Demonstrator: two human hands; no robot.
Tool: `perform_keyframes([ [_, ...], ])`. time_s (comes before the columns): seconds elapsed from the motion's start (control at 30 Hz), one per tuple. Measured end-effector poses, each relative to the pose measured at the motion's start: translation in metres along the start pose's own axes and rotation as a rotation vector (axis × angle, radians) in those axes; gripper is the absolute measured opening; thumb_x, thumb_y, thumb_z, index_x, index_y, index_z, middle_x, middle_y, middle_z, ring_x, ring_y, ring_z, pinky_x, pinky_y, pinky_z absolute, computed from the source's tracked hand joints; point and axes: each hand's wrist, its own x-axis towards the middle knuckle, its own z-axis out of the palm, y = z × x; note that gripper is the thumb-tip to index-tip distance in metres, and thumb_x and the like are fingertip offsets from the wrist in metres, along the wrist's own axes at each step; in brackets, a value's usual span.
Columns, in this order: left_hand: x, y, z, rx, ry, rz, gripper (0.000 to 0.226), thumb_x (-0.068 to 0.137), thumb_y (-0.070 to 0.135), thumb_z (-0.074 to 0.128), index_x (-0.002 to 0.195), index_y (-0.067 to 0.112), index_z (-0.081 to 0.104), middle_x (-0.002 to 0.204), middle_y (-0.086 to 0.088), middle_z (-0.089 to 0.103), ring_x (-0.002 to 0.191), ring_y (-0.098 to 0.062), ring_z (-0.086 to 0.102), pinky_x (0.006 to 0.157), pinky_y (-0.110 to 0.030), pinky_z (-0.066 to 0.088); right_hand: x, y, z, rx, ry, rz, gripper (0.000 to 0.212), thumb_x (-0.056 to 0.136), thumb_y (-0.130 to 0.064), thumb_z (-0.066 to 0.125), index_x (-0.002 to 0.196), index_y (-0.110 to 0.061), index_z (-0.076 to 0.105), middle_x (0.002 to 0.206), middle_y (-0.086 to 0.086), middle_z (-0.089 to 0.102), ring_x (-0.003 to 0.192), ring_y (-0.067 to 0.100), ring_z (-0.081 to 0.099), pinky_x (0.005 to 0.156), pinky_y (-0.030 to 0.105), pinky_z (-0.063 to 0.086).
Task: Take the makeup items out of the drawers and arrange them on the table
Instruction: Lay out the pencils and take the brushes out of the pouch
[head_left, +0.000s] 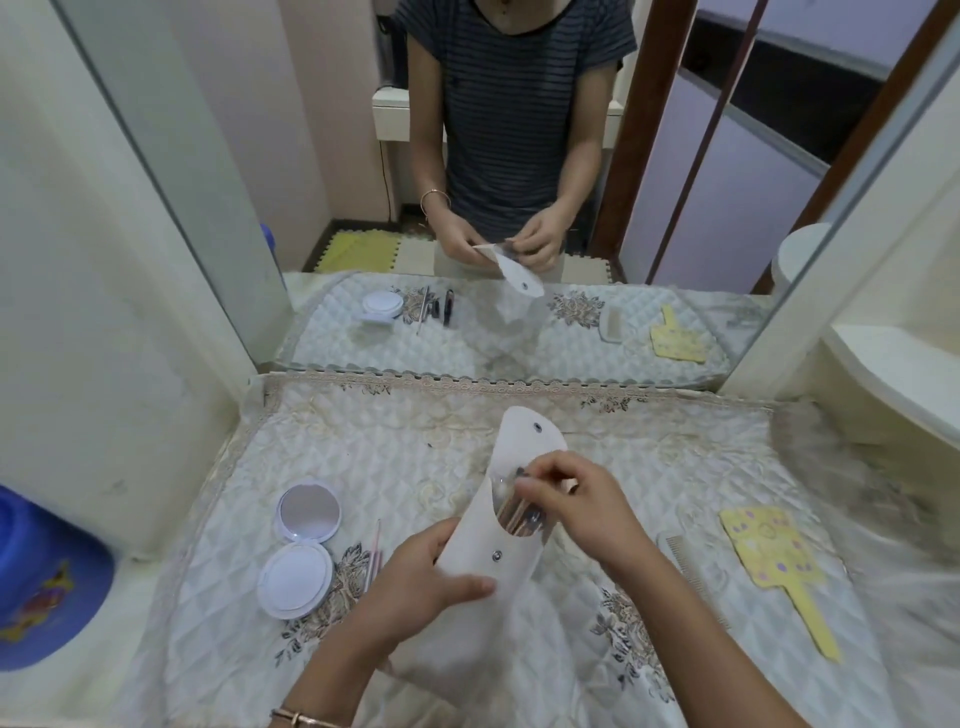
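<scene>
— Head view. In the hands?
— In the left hand (415, 582), fingers curled round its lower half, a white pouch (514, 561), held over the middle of the quilted cloth (415, 467), flap open toward the far side.
— And the right?
— At the pouch mouth, right hand (582, 499), fingertips pinching the brushes (517, 514) standing inside.
— Laid out so far?
— Near left, an open compact (301, 545); just right of it, thin pink sticks (375, 553). Right of the hands, a comb (680, 561), then a yellow paddle mirror (774, 566), handle pointing near right.
— Room to move?
— Bare cloth along the far strip up to the lace edge (467, 387) under the wall mirror (519, 208), and between pouch and comb. Hemmed in by a white panel (130, 312) on the left and a shelf (893, 374) on the right; blue tub (47, 582) beyond the near-left edge.
</scene>
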Motion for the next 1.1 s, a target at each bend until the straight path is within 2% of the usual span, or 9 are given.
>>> perform_keyframes([
  [0.13,-0.003,-0.012,-0.014,0.076,0.069,-0.065,0.038,0.063,0.015,0.079,0.096,0.031,0.065,0.092,0.002,0.073,0.083,-0.013,0.069,0.073,-0.028,0.054,0.016,-0.013,-0.026,0.352,0.204,0.023,0.023,0.084,0.003,0.057,0.069,-0.014,0.054,0.071,0.002,0.057,0.058,0.003,0.060,0.062,0.019,0.055],
  [0.27,-0.010,-0.027,-0.029,0.004,0.252,-0.106,0.037,0.058,0.020,0.078,0.093,0.026,0.065,0.089,-0.004,0.073,0.084,-0.023,0.069,0.072,-0.037,0.055,0.028,-0.018,-0.048,0.442,0.337,-0.053,0.026,0.087,0.003,0.052,0.070,-0.016,0.048,0.069,0.004,0.056,0.052,-0.002,0.059,0.053,0.013,0.055],
  [0.37,-0.016,-0.029,-0.040,-0.125,0.412,-0.103,0.029,0.070,0.010,0.075,0.094,0.020,0.063,0.089,-0.003,0.072,0.084,-0.024,0.068,0.064,-0.034,0.053,0.032,-0.003,-0.043,0.321,0.168,0.017,0.025,0.087,0.005,0.053,0.070,-0.014,0.048,0.057,-0.001,0.061,0.051,0.003,0.059,0.051,0.015,0.054],
  [0.57,-0.032,-0.033,-0.056,-0.253,0.533,-0.127,0.026,0.074,0.006,0.072,0.097,0.016,0.064,0.091,-0.005,0.073,0.082,-0.026,0.069,0.067,-0.037,0.055,0.033,0.057,0.033,-0.015,-0.200,0.275,0.022,0.085,0.002,0.057,0.074,-0.015,0.048,0.065,0.004,0.047,0.057,0.014,0.049,0.050,0.020,0.048],
  [0.7,-0.041,-0.036,-0.058,-0.294,0.539,-0.165,0.026,0.073,0.005,0.072,0.095,0.018,0.065,0.089,-0.004,0.074,0.079,-0.022,0.071,0.062,-0.032,0.054,0.036,0.069,0.074,-0.163,-0.283,0.257,0.008,0.087,-0.007,0.058,0.095,-0.010,0.057,0.078,0.002,0.053,0.072,0.015,0.052,0.067,0.023,0.044],
  [0.8,-0.044,-0.040,-0.060,-0.310,0.525,-0.190,0.026,0.072,0.006,0.073,0.095,0.017,0.067,0.091,-0.006,0.075,0.078,-0.022,0.072,0.064,-0.034,0.055,0.038,0.061,0.090,-0.437,-0.243,0.110,0.032,0.084,-0.018,0.063,0.114,-0.009,0.057,0.109,0.007,0.058,0.103,0.019,0.054,0.091,0.029,0.044],
  [0.87,-0.045,-0.041,-0.058,-0.303,0.492,-0.193,0.029,0.069,0.010,0.075,0.096,0.018,0.067,0.092,-0.005,0.075,0.079,-0.023,0.072,0.067,-0.036,0.057,0.031,0.041,0.094,-0.374,-0.154,-0.015,0.025,0.081,-0.020,0.066,0.106,-0.015,0.064,0.104,0.005,0.062,0.101,0.019,0.057,0.093,0.036,0.046],
  [0.97,-0.043,-0.040,-0.051,-0.304,0.430,-0.176,0.036,0.058,0.016,0.077,0.092,0.022,0.068,0.090,-0.003,0.075,0.081,-0.022,0.072,0.071,-0.039,0.058,0.016,0.013,0.096,-0.156,-0.149,-0.119,0.020,0.076,-0.017,0.071,0.071,-0.034,0.063,0.076,-0.005,0.063,0.071,0.006,0.057,0.069,0.016,0.047],
  [1.1,-0.038,-0.037,-0.036,-0.243,0.360,-0.130,0.036,0.055,0.019,0.079,0.090,0.024,0.070,0.089,-0.001,0.076,0.082,-0.019,0.071,0.073,-0.036,0.058,0.005,0.010,0.090,-0.254,-0.182,-0.140,0.028,0.068,-0.018,0.077,0.065,-0.037,0.057,0.072,-0.009,0.052,0.068,0.004,0.052,0.063,0.006,0.038],
])
